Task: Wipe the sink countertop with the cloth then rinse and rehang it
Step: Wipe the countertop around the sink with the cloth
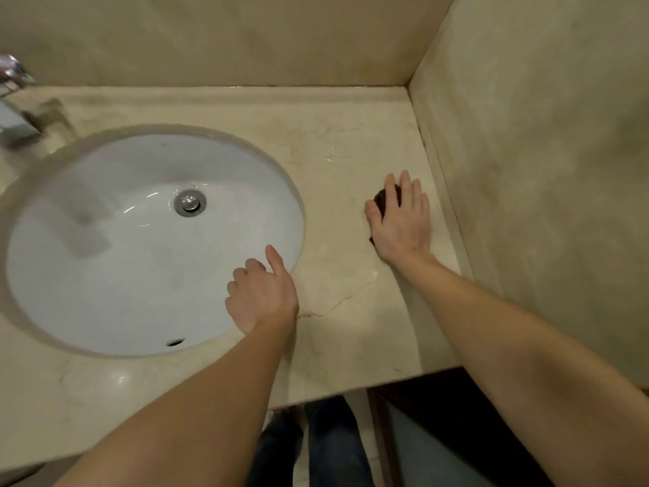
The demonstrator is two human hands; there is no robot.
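Presently, in the head view, a dark cloth (pixel 382 200) is pressed flat to the countertop (pixel 351 152) at centre right, under the right hand (pixel 400 219), whose fingers (pixel 407 186) are spread wide over it. The left hand (pixel 261 293) is rested at the basin (pixel 140 240) rim, fingers loosely curled, holding nothing. The cloth is judged soft, light and probably damp; it is best gathered by a bunched edge. Most of it is hidden beneath the palm. The tap (pixel 17 110), upper left, is blurred and cut off; no hanging place is seen.
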